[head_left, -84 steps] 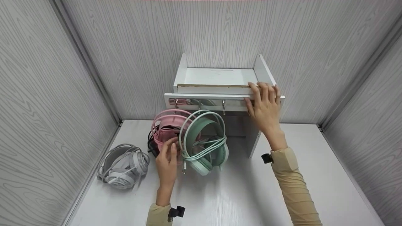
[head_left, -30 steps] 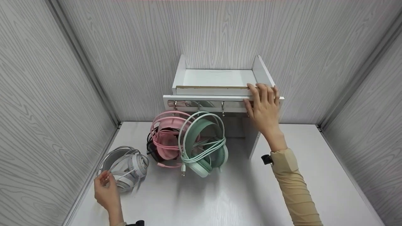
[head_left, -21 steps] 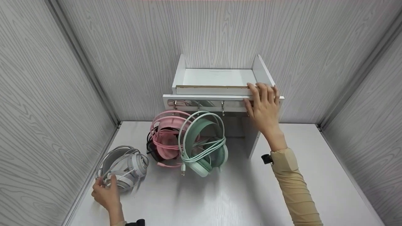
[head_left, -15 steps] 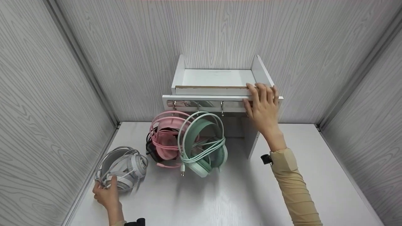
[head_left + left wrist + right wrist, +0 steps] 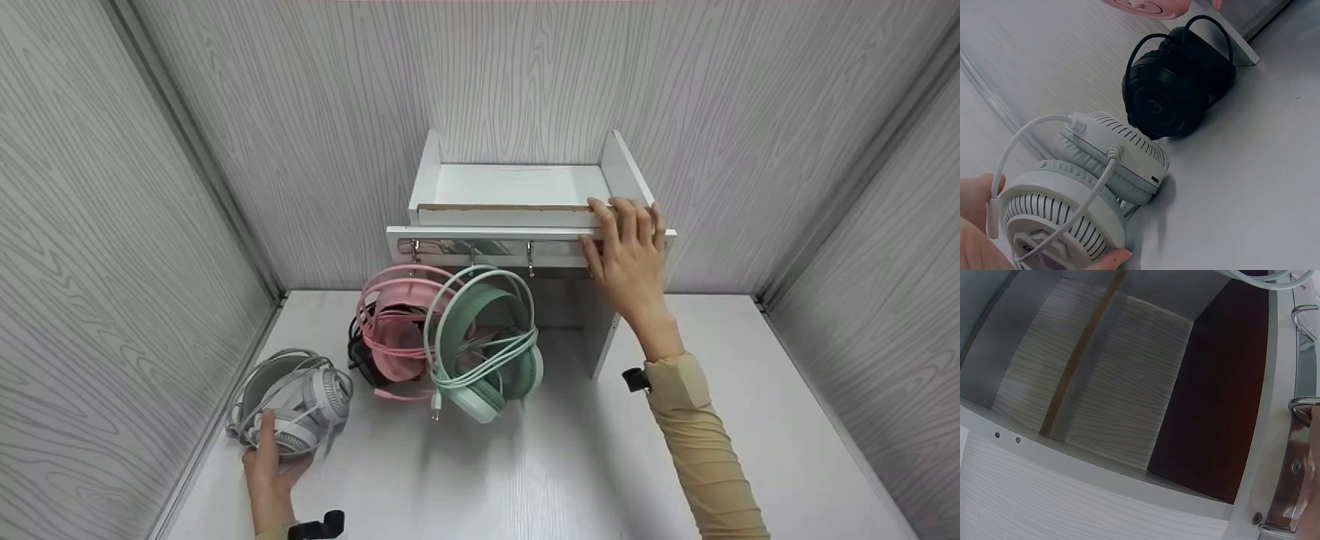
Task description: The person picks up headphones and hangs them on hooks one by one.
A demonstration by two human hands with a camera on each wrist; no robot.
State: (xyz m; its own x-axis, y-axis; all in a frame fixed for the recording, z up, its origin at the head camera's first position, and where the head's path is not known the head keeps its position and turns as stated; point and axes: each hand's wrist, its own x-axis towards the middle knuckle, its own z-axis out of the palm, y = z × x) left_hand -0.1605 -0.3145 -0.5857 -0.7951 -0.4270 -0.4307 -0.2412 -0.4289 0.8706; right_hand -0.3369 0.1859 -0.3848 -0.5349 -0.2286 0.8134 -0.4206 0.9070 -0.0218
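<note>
White headphones (image 5: 328, 395) with a grey headband lie on the tabletop at the left. My left hand (image 5: 270, 476) grips their near ear cup, thumb on top and the other fingers beneath; the left wrist view shows a fingertip at the rim of the white headphones (image 5: 1053, 194). My right hand (image 5: 634, 262) holds the right end of the white shelf's front rail (image 5: 495, 233), fingers over the top, thumb in front. From the rail's hooks hang pink headphones (image 5: 399, 360) and mint-green headphones (image 5: 527, 373), their cables wound round them.
Black headphones (image 5: 1157, 107), partly hidden behind the pink pair in the head view, stand near the shelf's left side. A bare metal hook (image 5: 531, 259) is right of the green pair. Grey wood-grain walls (image 5: 187, 225) enclose the table (image 5: 570, 472).
My left hand has left the pink headphones, moved left to the white pair, and shifted from its cable and left side onto the near ear cup. The right hand has stayed put.
</note>
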